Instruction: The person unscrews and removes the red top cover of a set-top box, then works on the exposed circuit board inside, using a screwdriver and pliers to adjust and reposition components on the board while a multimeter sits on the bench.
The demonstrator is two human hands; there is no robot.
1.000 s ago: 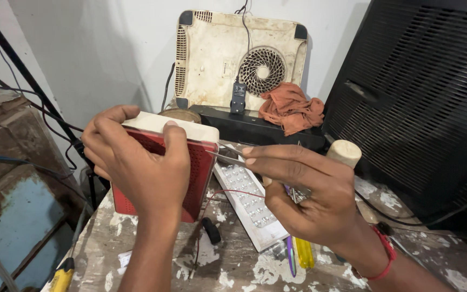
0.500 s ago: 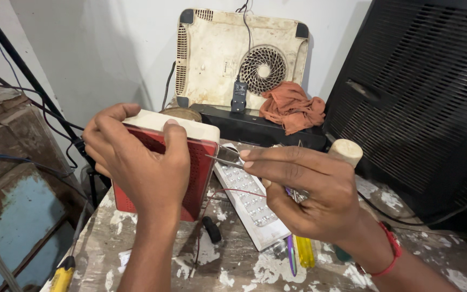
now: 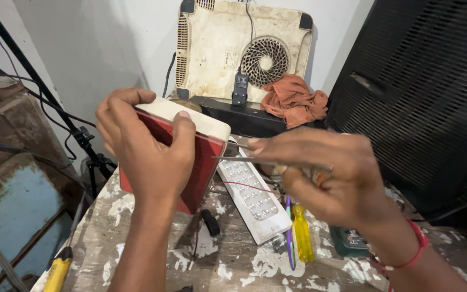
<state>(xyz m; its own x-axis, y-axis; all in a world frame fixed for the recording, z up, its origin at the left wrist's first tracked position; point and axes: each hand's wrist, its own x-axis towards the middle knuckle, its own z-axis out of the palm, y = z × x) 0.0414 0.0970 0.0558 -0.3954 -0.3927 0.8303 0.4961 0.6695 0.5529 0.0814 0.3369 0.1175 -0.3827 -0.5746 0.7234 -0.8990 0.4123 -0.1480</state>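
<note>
**Technician:** Closest to you, at the front edge of the paint-flaked worktop (image 3: pixel 233 265), what lies there?

**Supervisor:** Check the lower left first: a yellow-handled screwdriver (image 3: pixel 58 272) rests at the bench corner. Right of centre, a small translucent yellow screwdriver (image 3: pixel 302 233) lies just beside a thin purple tool (image 3: pixel 288 238), with a dark green block (image 3: pixel 349 240) near them.

**Technician:** And your hands?

**Supervisor:** Your left hand (image 3: pixel 147 151) is clamped on a red plastic box with a cream top edge (image 3: pixel 204 157), thumb over the cream rim and fingers wrapped round the far side. The box stands upright on the worktop, left of centre. Your right hand (image 3: pixel 331 178), with a red band at the wrist, is closed on a slim metal tool (image 3: pixel 244 159); its tip points left and reaches the box's right edge. Whether it touches cannot be told.

**Technician:** Between the hands?

**Supervisor:** A long white panel with rows of small round lamps (image 3: pixel 255 200) lies flat beneath the tool, a thin red wire (image 3: pixel 239 185) crossing it.

**Technician:** Farther back?

**Supervisor:** A black oblong unit (image 3: pixel 244 119) carries a crumpled orange cloth (image 3: pixel 293 100). Behind it, a stained cream appliance base with a round fan grille (image 3: pixel 206 48) leans against the wall. A large black slatted housing (image 3: pixel 433 92) fills the right.
</note>
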